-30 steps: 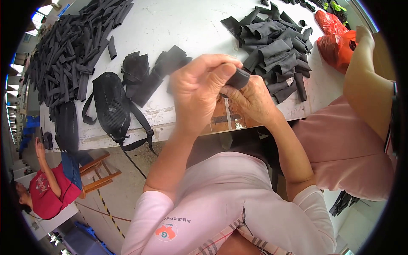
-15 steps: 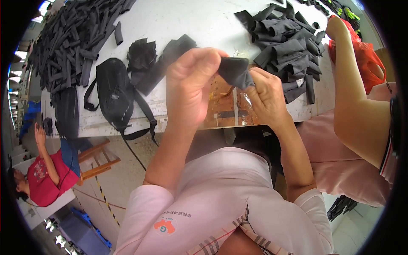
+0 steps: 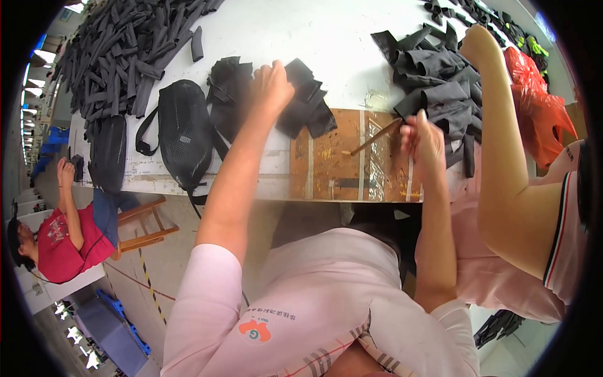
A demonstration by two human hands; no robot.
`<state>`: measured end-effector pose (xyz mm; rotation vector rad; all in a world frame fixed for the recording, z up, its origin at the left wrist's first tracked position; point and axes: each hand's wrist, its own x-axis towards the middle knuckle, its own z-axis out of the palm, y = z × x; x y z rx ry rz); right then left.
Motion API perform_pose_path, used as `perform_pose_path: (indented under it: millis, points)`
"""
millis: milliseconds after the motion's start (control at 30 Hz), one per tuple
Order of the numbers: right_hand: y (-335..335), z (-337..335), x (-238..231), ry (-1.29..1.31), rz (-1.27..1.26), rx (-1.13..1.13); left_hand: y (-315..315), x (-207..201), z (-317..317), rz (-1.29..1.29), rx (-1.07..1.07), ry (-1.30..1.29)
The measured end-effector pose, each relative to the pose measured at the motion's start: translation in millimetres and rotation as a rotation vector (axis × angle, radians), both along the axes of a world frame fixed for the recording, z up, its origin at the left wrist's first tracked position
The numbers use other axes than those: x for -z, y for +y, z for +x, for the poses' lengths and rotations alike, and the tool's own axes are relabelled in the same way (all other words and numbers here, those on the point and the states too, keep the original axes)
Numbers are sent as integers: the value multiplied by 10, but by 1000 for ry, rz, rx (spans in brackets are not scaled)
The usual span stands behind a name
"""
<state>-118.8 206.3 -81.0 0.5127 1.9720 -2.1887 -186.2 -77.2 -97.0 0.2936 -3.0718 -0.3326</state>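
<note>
My left hand (image 3: pixel 273 88) is at the dark grey cloth pieces (image 3: pixel 306 103) left of the board; its fingertips are turned away and blurred, so whether it grips one I cannot tell. Another stack of dark cloth pieces (image 3: pixel 230 81) lies just left of that hand. My right hand (image 3: pixel 427 143) is at the near edge of a loose heap of folded dark cloth pieces (image 3: pixel 443 94), thumb and bent fingers apart, with no piece clearly in it. A thin brown stick (image 3: pixel 377 137) lies on the brown board (image 3: pixel 326 163), its upper end close to my right fingers.
A black mesh pouch with straps (image 3: pixel 184 135) lies left of my forearm, beside a large heap of dark strips (image 3: pixel 119 63). At the right, a co-worker's arm (image 3: pixel 505 144) reaches over the table near a red plastic bag (image 3: pixel 534 107). Another person (image 3: pixel 66 242) sits far left.
Both hands were together holding a dark cloth piece. They have parted: left hand moved to the left stack, right hand to the right heap. The board and stick show more.
</note>
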Motion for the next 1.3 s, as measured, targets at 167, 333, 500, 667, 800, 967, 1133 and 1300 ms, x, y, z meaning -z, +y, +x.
perform_pose_path:
  millis: [167,333,500,667,800,967,1133,1300]
  points:
    - [-200,630,7,92,177,-143,-169,107,124,120,58,246]
    - [-406,894,-136,251,316,-306,-57,-262,507,608,6,649]
    - [-634,827,-573,660,498,-323,301,-663,1228,1750,-75,273]
    - [-777,847,-759,640,176,-190,858,-707,1836,2009,-95,243]
    - [-621,927,-687,309,-124,-259,1001,-650,1985,2085,-34,204]
    - [-404,975,-797,495,224,-437,728,-908,1784,2137,99,-158]
    - [-318,954,-878,519,316,-671,634,-1057,1622,1558,443,-238]
    - [-312,896,-911,546,365,-769,555,-1128,1607,1402,496,-380]
